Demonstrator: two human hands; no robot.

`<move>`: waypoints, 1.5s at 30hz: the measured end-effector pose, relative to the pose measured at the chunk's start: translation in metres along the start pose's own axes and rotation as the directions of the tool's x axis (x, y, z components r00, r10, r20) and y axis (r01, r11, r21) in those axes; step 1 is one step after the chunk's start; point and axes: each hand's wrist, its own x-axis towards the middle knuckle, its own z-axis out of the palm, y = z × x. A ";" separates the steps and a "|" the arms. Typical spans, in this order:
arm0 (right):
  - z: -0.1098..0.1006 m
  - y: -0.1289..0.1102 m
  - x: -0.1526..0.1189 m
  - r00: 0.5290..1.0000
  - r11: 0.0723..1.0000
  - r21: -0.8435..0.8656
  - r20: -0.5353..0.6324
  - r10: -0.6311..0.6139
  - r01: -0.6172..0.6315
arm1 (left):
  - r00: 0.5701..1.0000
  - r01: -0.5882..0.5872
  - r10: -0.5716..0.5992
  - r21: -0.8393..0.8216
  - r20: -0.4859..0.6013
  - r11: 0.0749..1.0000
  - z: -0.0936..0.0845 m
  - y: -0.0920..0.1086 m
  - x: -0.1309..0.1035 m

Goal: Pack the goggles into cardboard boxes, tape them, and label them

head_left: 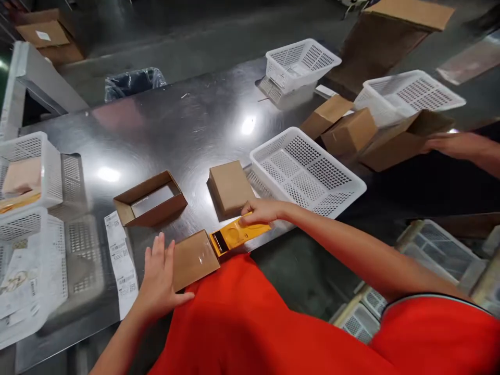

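Note:
A closed cardboard box (193, 259) lies at the front edge of the metal table, against my red clothing. My left hand (159, 278) rests along its left side, fingers extended and spread. With my right hand (261, 212) I grip a yellow tape dispenser (236, 233), whose dark front end meets the right edge of this box. A shiny strip of clear tape seems to lie on the box top. Just beyond my right hand stands another closed cardboard box (231, 185). An open carton (150, 205) with a white box inside sits farther left.
A strip of printed labels (122, 265) lies at the left beside white baskets (52, 177) holding papers and packets. To the right is a white basket (308, 169). Small cartons (349, 136) stand behind it, where another person's hand (449, 145) holds an open box.

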 end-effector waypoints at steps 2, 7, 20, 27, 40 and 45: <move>-0.001 0.010 0.006 0.999 0.999 0.033 0.027 -0.034 0.034 | 0.998 -0.041 0.039 0.033 0.053 0.999 -0.008 0.027 0.020; 0.002 0.037 0.022 0.988 0.984 0.105 0.043 -0.149 0.144 | 0.986 -0.047 0.037 0.058 0.165 0.997 0.003 0.068 0.063; -0.035 0.134 -0.015 0.961 0.938 0.235 0.050 -0.272 0.253 | 0.983 -0.120 0.106 0.089 0.147 0.989 0.007 0.053 0.064; -0.027 0.124 -0.003 0.940 0.942 0.196 0.150 -0.305 0.274 | 0.988 -0.087 0.072 0.103 0.136 0.991 0.004 0.055 0.068; -0.008 0.035 0.025 0.994 0.982 -0.169 0.085 -0.072 0.086 | 0.990 -0.130 0.131 -0.013 0.045 0.991 0.007 0.061 0.072; -0.027 0.032 0.001 0.997 0.998 -0.030 0.064 -0.052 0.054 | 0.991 -0.113 0.093 -0.229 -0.096 0.967 0.007 0.058 0.062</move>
